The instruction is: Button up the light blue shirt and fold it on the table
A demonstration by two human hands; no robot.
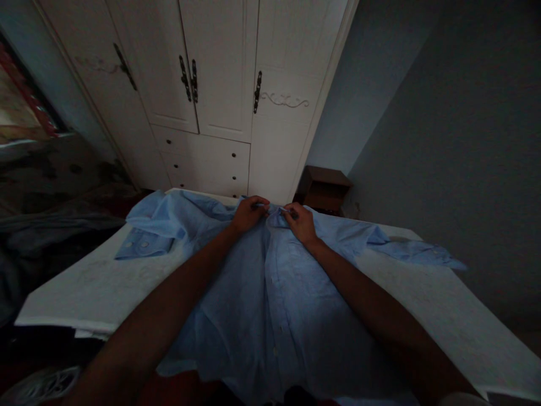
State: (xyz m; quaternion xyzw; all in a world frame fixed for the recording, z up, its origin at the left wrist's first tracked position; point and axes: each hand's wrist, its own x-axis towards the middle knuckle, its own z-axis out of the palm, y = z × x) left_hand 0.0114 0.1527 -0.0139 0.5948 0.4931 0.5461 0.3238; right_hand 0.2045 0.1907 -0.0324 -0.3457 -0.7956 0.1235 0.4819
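Blue shirt (236,282) spread on a white table (84,287), collar (275,218) toward twelve o'clock.
The sleeve (416,251) overhanging the table's edge at three o'clock could drag the cloth askew if the grip slackens. Left hand (250,213) and right hand (302,221), fingers nearly closed, pinch the collar cloth.

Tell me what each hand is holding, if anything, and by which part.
The left hand and right hand both pinch the blue shirt at its collar end, near the top of the front opening.
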